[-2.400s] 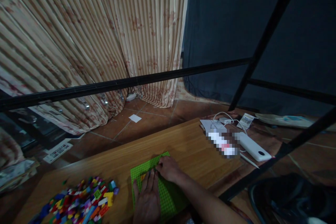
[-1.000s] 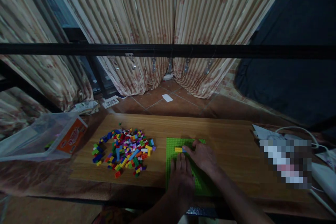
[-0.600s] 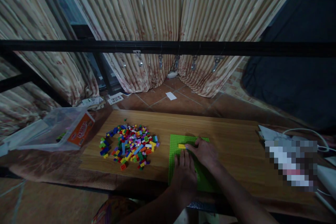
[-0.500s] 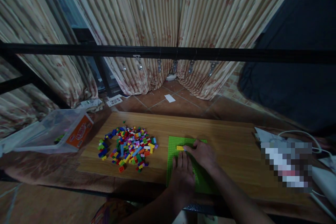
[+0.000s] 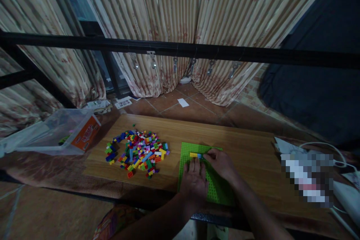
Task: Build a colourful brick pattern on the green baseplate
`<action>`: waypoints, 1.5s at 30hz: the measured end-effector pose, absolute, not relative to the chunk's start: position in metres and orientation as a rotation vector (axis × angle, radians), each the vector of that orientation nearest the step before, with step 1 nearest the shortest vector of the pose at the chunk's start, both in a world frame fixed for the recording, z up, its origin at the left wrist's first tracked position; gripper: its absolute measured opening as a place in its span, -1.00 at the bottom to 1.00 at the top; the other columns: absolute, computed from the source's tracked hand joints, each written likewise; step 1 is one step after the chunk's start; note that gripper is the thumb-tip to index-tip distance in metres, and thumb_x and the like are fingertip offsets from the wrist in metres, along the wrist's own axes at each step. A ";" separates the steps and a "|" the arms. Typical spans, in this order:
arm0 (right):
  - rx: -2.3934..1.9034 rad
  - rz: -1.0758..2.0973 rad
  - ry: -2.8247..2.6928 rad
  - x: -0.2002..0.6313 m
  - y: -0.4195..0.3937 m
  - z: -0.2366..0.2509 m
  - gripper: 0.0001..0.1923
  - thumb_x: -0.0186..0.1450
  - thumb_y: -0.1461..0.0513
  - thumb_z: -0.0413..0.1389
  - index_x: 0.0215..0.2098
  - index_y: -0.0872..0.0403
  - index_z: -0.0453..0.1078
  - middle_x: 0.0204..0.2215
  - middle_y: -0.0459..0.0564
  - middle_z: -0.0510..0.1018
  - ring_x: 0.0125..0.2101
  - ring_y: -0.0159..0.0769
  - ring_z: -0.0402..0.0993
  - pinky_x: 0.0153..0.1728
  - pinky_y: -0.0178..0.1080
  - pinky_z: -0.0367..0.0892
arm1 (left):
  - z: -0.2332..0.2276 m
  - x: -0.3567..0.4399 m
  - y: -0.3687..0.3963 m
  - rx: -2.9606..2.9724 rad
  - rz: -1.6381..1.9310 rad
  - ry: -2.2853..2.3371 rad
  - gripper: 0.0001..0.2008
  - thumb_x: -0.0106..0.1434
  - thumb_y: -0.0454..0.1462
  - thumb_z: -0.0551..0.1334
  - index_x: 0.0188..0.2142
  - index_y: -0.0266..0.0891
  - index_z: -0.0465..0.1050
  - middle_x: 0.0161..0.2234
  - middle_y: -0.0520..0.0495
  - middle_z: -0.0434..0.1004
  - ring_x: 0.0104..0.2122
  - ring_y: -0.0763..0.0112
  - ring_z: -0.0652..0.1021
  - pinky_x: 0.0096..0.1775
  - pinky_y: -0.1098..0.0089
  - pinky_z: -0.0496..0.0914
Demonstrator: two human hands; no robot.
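A green studded baseplate [image 5: 213, 185] lies on the wooden board. On its upper part sits a yellow toy brick [image 5: 193, 155] with a light blue brick [image 5: 199, 155] at its right end. My left hand [image 5: 194, 180] rests flat on the plate just below these bricks, fingers stretched out, holding nothing. My right hand [image 5: 221, 162] is closed in a pinch at the right of the blue brick. Something small and dark shows at its fingertips, too small to name. Both hands cover parts of the plate.
A heap of mixed toy bricks [image 5: 143, 152] is spread over the left of the wooden board [image 5: 253, 157]. Beyond its left end stands a clear plastic box [image 5: 62, 127] with an orange label. Papers and white cables [image 5: 323, 144] lie at the right. A black bar [image 5: 168, 47] crosses ahead.
My right fingertips have shifted slightly right, uncovering more of the light blue brick. My left hand stays flat on the plate. The whole view has tilted a little.
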State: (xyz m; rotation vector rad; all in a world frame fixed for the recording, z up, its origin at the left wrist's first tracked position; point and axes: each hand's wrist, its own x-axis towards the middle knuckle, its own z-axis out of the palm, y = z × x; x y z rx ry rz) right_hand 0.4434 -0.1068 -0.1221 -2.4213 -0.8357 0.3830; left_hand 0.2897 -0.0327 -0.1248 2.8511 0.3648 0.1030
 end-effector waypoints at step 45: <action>-2.360 0.178 -1.108 0.421 -0.097 -0.101 -0.75 0.30 0.27 -0.04 -0.33 0.08 0.49 -0.36 0.00 0.53 -0.33 -0.31 0.43 -0.23 -0.28 0.27 | -0.131 0.302 -0.008 2.915 0.217 0.391 -0.41 0.30 -0.10 -0.03 0.24 -0.37 0.13 0.26 -0.27 0.11 0.23 0.06 0.17 0.16 0.01 0.15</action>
